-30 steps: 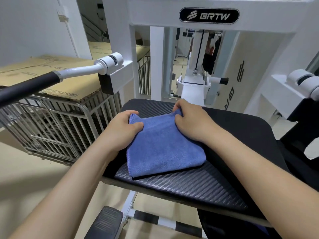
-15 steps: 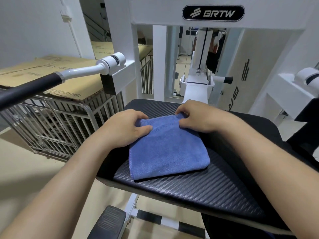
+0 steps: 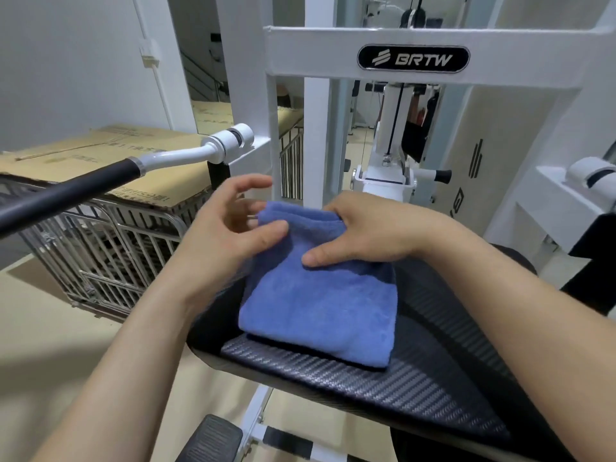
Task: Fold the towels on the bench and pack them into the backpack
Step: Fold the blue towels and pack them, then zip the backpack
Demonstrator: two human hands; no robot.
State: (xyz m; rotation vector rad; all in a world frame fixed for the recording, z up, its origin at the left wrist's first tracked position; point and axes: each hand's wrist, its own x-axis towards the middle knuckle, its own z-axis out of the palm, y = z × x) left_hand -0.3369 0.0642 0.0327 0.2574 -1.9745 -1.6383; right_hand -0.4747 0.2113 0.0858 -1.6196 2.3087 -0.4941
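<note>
A folded blue towel (image 3: 320, 301) lies on the black carbon-pattern bench pad (image 3: 383, 388), its far edge lifted off the pad. My right hand (image 3: 363, 235) grips that raised far edge at the right corner, thumb pressed on the top face. My left hand (image 3: 230, 228) is at the towel's far left corner with fingers spread, the thumb touching the cloth and the other fingers apart above it. No backpack is in view.
A white gym machine frame (image 3: 413, 58) rises right behind the bench. Its handle arm with a black grip (image 3: 100, 185) reaches out on the left. A metal cage (image 3: 110, 251) topped with cardboard stands at left. A black foot pad (image 3: 213, 441) sits below the bench.
Both hands have raised the towel's far edge off the pad. My left hand has opened its fingers, and the view has tilted upward.
</note>
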